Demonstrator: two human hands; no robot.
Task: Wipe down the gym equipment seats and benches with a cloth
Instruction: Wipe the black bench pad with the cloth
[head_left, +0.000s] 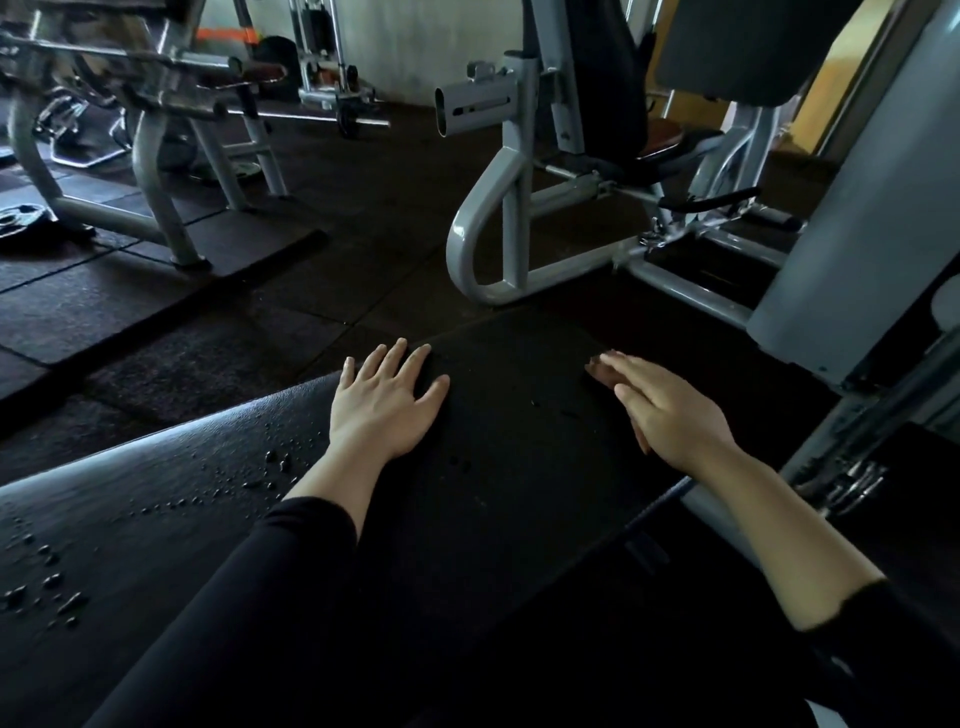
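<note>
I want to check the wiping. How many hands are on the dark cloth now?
2. The left hand lies flat on the left part of the dark cloth; the right hand lies with straight fingers on its right part. The cloth covers the wet bench.

Long black sleeves on both arms, cuffs pushed up forearms; hands bare, no rings.

Dim gym, dark rubber floor tiles, pale wall

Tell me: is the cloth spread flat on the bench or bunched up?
Spread flat. The dark cloth lies flat across the bench, with the left hand and right hand pressing it with straight fingers.
</note>
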